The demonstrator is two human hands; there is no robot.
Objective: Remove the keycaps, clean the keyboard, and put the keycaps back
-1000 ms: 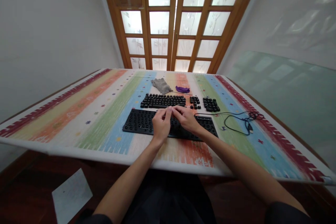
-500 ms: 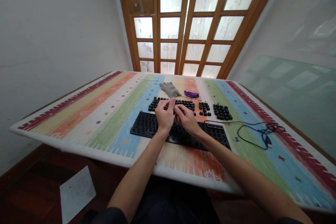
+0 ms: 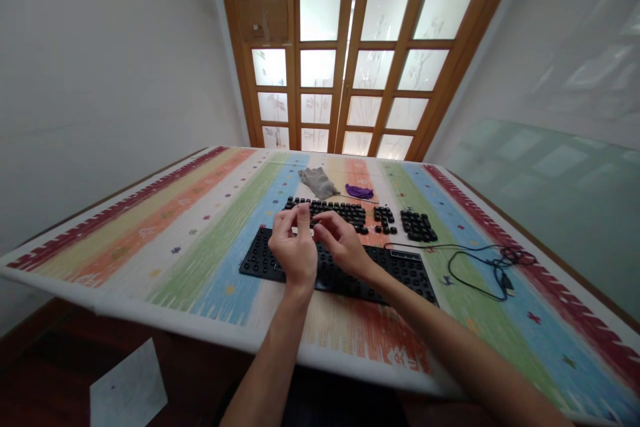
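A black keyboard frame [image 3: 400, 270] with its keys taken off lies on the striped tablecloth [image 3: 200, 240]. Behind it the loose black keycaps [image 3: 345, 211] are set out in keyboard order, in three groups. My left hand [image 3: 294, 248] hovers over the frame with thumb and fingers pinched together; what they hold is too small to see. My right hand [image 3: 340, 243] is beside it, fingers curled and pinched toward the left hand's fingertips. Both hands sit over the frame's middle.
A grey cloth [image 3: 317, 181] and a purple cloth [image 3: 359, 191] lie behind the keycaps. The keyboard's black cable [image 3: 480, 267] coils on the right of the table. A white sheet [image 3: 127, 390] lies on the floor at lower left. Wooden glazed doors [image 3: 350, 60] stand behind.
Both hands have drawn back from the keycap rows toward me and a little left, and now sit over the frame. The camera has shifted as well.
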